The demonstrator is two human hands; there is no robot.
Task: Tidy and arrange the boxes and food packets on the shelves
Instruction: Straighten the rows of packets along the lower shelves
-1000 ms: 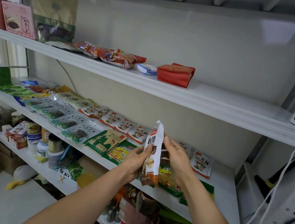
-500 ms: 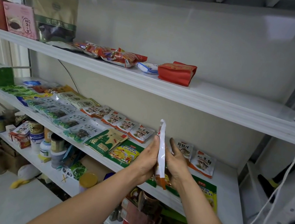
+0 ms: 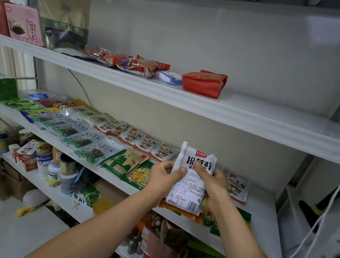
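Grips (image 3: 163,179) (image 3: 214,185) hold packet (image 3: 188,191); front seemingly hidden.

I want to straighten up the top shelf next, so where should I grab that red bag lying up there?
Probably from the front right: the red bag lies on its side near the front of the top shelf, bare shelf on its right, a blue-white packet close on its left. Grip its right end, thumb on top, fingers underneath.

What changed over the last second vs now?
The white packet was turned in place: angled, then edge-on, now its printed face flat toward the camera. Left grip and right grip kept holding its sides; nothing let go. Everything on the middle shelf stayed put.
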